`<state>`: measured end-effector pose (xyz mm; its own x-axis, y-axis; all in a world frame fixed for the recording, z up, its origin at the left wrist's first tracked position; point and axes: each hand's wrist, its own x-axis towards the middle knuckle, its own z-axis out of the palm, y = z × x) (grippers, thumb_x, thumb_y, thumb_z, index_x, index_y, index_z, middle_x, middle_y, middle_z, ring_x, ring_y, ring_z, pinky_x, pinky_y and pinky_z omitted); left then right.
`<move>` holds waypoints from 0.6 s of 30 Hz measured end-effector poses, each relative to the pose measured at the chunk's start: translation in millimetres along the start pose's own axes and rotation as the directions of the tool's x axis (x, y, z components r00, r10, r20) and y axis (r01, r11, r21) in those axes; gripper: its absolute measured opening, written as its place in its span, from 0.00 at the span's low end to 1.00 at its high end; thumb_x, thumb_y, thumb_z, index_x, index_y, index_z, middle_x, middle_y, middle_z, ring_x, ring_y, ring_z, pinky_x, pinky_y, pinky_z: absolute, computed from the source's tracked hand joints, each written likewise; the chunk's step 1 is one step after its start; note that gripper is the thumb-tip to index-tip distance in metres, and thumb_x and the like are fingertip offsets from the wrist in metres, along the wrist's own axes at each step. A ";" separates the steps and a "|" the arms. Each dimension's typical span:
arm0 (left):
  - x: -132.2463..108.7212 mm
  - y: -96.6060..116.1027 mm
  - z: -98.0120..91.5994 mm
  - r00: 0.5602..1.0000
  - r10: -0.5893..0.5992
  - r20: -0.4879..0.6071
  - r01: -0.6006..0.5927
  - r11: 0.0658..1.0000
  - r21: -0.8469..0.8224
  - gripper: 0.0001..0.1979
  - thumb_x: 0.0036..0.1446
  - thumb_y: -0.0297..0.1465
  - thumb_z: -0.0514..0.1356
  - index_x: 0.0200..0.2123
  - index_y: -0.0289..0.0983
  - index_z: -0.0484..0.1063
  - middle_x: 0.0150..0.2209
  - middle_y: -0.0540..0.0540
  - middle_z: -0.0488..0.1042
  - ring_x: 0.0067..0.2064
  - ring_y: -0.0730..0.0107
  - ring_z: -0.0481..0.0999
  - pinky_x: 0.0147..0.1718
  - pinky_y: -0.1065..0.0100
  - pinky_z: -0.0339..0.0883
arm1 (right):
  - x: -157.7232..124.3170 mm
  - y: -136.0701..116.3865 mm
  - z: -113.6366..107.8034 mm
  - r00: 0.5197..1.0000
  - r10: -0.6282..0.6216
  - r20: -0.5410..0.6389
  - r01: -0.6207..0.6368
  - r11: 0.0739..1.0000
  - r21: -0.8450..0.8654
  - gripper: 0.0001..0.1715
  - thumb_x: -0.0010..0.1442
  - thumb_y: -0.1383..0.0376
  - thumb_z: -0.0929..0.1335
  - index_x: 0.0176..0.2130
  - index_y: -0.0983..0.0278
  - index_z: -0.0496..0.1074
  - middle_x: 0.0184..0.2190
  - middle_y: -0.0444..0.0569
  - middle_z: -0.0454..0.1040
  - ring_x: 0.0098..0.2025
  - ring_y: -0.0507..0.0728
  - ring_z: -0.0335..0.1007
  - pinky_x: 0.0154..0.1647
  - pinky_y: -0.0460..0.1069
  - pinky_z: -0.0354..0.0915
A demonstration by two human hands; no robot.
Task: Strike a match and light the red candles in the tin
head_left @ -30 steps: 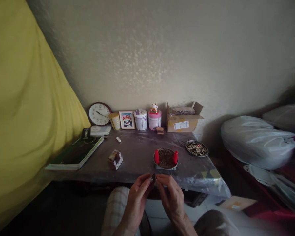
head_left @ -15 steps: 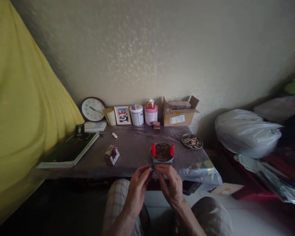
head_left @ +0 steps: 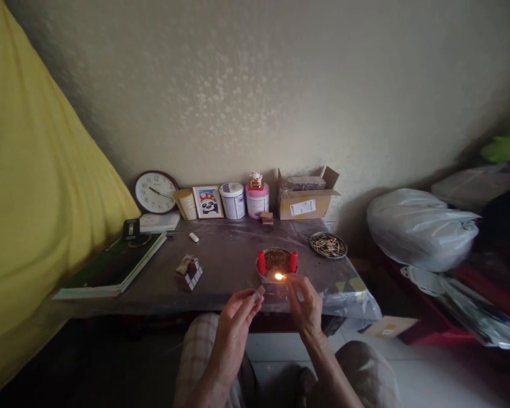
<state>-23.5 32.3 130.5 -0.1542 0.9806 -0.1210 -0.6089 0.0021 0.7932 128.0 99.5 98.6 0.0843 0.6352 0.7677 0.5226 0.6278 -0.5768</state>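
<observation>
Between the fingers of my right hand (head_left: 305,303) is a burning match (head_left: 279,276), its flame bright at the near rim of a round bowl (head_left: 276,279). Two red candles (head_left: 262,263) stand upright in the bowl's dark, grainy filling, one at each side; no flame shows on either. My left hand (head_left: 237,317) pinches a small matchbox (head_left: 259,293) in front of the table's near edge, apart from the right hand. To the right of the bowl lies a round dish (head_left: 329,255) of many used-looking matchsticks.
A puzzle cube (head_left: 189,272) with a small box on top sits left of the bowl. Farther left lies a green book (head_left: 110,263). Along the wall stand a clock (head_left: 156,192), a panda picture (head_left: 208,202), tins and an open cardboard box (head_left: 304,207). White bags (head_left: 420,226) are at the right.
The match has caught fire. My right hand has drawn away from the matchbox to the right and slightly up, while my left hand stays low with the box.
</observation>
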 end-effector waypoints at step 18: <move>-19.5 -2.6 -34.1 0.984 -0.052 -0.171 0.059 0.998 0.032 0.14 0.47 0.37 0.70 0.36 0.34 0.78 0.40 0.41 0.82 0.43 0.62 0.79 0.46 0.63 0.69 | 16.0 2.9 -30.1 0.930 0.303 -0.207 -0.293 0.953 0.079 0.11 0.59 0.59 0.68 0.30 0.63 0.75 0.32 0.47 0.75 0.35 0.56 0.70 0.36 0.49 0.65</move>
<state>-45.5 6.4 110.5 -0.2528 0.9312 -0.2625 -0.5920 0.0657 0.8033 156.4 98.0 117.6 0.4121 0.6882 0.5971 0.4066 0.4475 -0.7965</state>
